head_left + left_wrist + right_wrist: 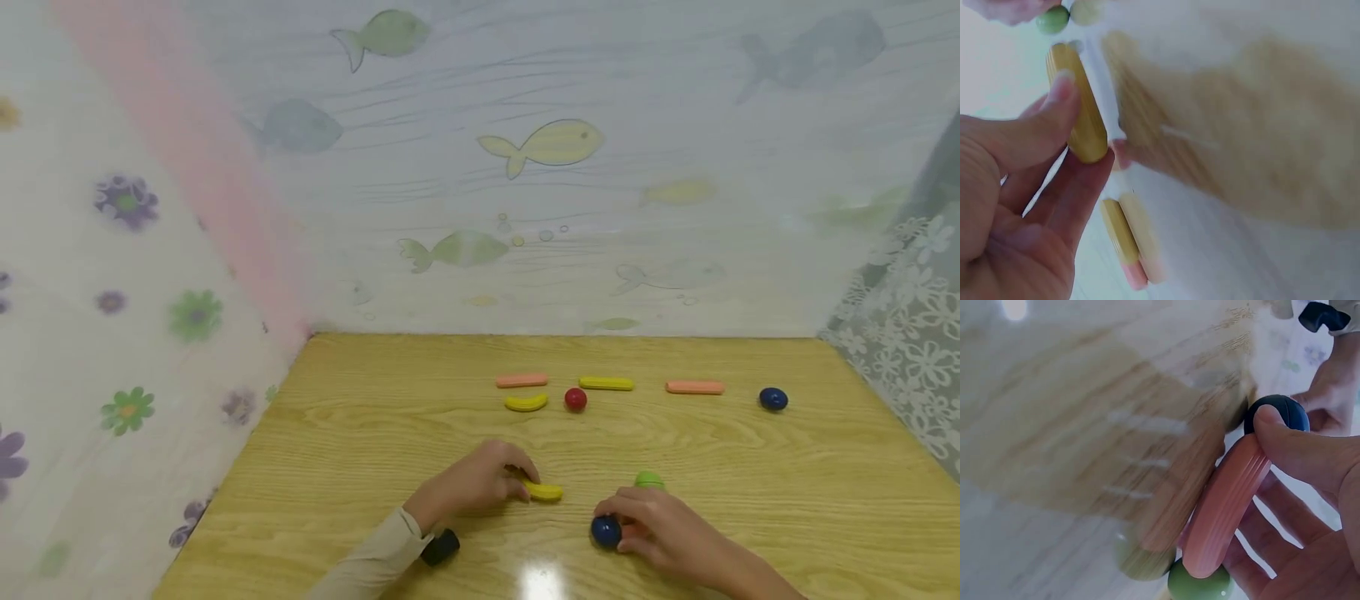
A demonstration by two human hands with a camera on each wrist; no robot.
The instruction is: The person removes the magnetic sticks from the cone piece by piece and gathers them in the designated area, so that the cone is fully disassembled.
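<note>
The left hand [480, 483] rests low on the tabletop [360, 467] with its grip closed on a yellow stick [542, 492], thumb on top and fingers beneath; in the head view only the stick's far end pokes out past the fingertips. The right hand [663, 529] has its grip curled round a dark blue ball [605, 531], which sits at the thumb side of the grip, and a green ball [648, 480] lies just beyond its knuckles. The yellow stick is short, rounded at the ends and finely ribbed along its length, which the left wrist view shows [1079, 103] and the head view does not. The right wrist view shows what the head view hides: a ribbed pink stick [1225, 506] is also pinched in that grip, lying across the fingers under the thumb, with the dark blue ball [1285, 409] at its upper end and the green ball [1200, 584] at its lower end. Well beyond both grips, a row of pieces lies across the tabletop: pink and yellow sticks, a red ball [575, 399] and another blue ball [773, 399].
</note>
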